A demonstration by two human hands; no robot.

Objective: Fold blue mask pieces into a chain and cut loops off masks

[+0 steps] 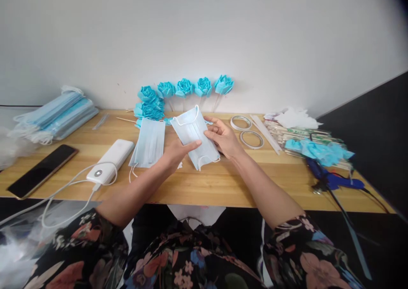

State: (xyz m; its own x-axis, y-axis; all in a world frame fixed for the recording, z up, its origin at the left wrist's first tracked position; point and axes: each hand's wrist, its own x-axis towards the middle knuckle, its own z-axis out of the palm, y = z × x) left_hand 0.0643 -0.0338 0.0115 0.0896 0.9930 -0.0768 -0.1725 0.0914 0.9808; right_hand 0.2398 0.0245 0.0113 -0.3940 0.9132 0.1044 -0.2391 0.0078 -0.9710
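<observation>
A light blue face mask (194, 138) with white ear loops hangs tilted between my two hands above the wooden table. My left hand (178, 152) grips its lower left side, the thumb lying across the front. At its right edge my right hand (221, 136) pinches the mask between thumb and fingers. Just left of it, more pale masks (149, 142) lie on the table beside my left hand. Behind them, several blue flowers (185, 87) on thin sticks lean against the wall, and more blue flowers (149, 106) are piled at their left.
A stack of masks (62, 112), a phone (41, 171) and a white power bank (110, 161) with its cable are at left. Tape rolls (251, 140), glue sticks (265, 132), blue scraps (318, 150) and a blue glue gun (342, 182) are at right.
</observation>
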